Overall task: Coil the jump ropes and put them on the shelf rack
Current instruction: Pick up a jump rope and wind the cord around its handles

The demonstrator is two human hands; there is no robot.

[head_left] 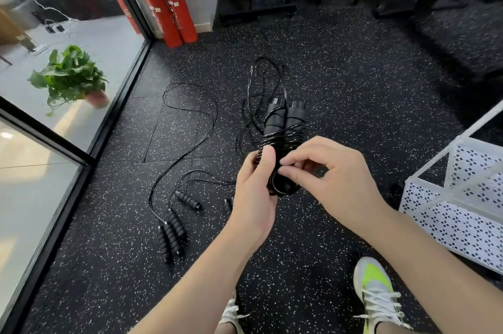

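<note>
- Left hand (254, 192): fingers curled round the near end of the jump rope bundle (283, 140), thumb pressed along its left side. The bundle is carried in the air above the floor (340, 75).
- Right hand (337, 178): thumb and forefinger pinch the cord at the bundle's near right side; the remaining fingers are loosely curled.
- The two handles lie side by side with cord wound across them. The long axis runs near to far, the capped ends pointing away from the person.
- Unwound cord hangs in loops past the far end; winding is judged unfinished.
- White shelf rack (462, 197) stands at the right, nearer the right hand.
- More jump ropes (174, 227) lie uncoiled on the floor, near left.
</note>
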